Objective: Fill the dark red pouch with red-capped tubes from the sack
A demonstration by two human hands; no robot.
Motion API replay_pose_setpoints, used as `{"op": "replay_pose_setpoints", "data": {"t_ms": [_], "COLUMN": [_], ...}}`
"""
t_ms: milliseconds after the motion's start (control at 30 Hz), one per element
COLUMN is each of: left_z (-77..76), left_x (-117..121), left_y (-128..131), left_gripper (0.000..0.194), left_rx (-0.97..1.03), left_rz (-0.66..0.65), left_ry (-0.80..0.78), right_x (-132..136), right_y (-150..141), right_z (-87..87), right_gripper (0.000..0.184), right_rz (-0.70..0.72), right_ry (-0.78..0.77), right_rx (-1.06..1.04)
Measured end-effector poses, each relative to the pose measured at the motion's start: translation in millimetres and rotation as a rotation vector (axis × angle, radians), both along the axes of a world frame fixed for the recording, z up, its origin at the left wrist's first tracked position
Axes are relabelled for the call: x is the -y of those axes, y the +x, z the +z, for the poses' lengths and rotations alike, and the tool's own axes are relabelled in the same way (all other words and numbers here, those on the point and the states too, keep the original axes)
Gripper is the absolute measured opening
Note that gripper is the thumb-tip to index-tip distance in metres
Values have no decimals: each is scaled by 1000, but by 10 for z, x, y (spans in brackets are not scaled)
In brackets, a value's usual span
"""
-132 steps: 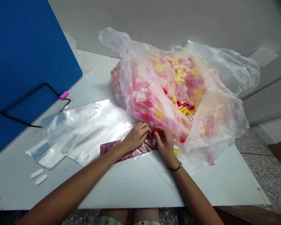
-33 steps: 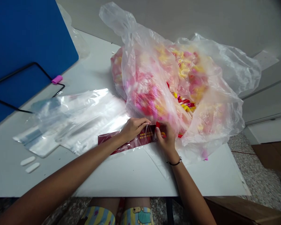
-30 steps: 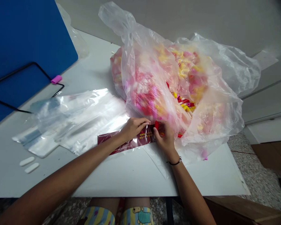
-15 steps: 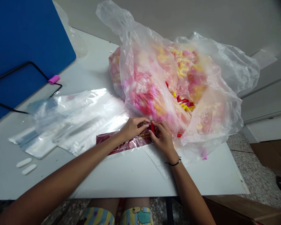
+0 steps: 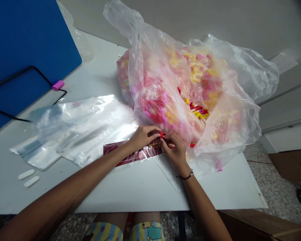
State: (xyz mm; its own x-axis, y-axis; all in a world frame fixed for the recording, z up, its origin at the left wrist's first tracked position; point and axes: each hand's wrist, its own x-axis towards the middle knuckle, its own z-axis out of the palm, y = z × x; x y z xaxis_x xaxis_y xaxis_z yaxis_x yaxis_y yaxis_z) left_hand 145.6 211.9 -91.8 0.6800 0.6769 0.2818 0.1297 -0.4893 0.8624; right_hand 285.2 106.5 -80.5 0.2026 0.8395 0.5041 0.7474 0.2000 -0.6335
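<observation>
My left hand (image 5: 143, 138) lies on the top edge of a maroon printed plastic sleeve (image 5: 131, 153), its fingertips pinching the sleeve's edge. My right hand (image 5: 174, 150) meets it there, with its fingers around a small red tube (image 5: 161, 134). Only the tube's tip shows; the rest is hidden by my fingers. Just behind both hands bulges a large transparent plastic bag (image 5: 190, 90) full of pink, yellow and red tubes, and its plastic touches my right hand.
A stack of flat transparent plastic bags (image 5: 77, 129) lies left of my hands on the white table (image 5: 140, 190). Further left are a blue board (image 5: 27, 40), a black wire frame (image 5: 22, 87), a pink clip (image 5: 58, 85) and a white strip (image 5: 26, 174).
The red tube has gone from standing upright in my right fingers to mostly hidden between my fingertips. My hands have drawn closer together, and the view has shifted slightly.
</observation>
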Motion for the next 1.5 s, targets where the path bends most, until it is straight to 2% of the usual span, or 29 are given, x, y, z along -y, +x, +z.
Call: {"op": "replay_pose_setpoints", "data": {"t_ms": [133, 333, 633, 900, 1167, 1500], "left_z": [0, -26, 43, 32, 31, 12], "left_x": [-7, -6, 8, -1, -21, -21], "left_y": [-3, -4, 8, 5, 20, 11], "left_gripper": [19, 19, 18, 20, 19, 23], "left_rx": [-5, 26, 11, 1, 0, 23], "left_rz": [-26, -21, -8, -19, 7, 19], "left_ry": [-33, -8, -72, -100, -129, -92], "right_x": [0, 3, 34, 30, 70, 71], "right_y": [-29, -65, -127, -115, -157, -38], "right_z": [-25, -69, -65, -74, -37, 70], "right_gripper": [9, 13, 20, 8, 10, 13], "right_rz": [-35, -119, -55, -81, -60, -206], "right_ry": [-15, -30, -21, -47, -71, -83], "right_rx": [22, 166, 50, 13, -104, 198]}}
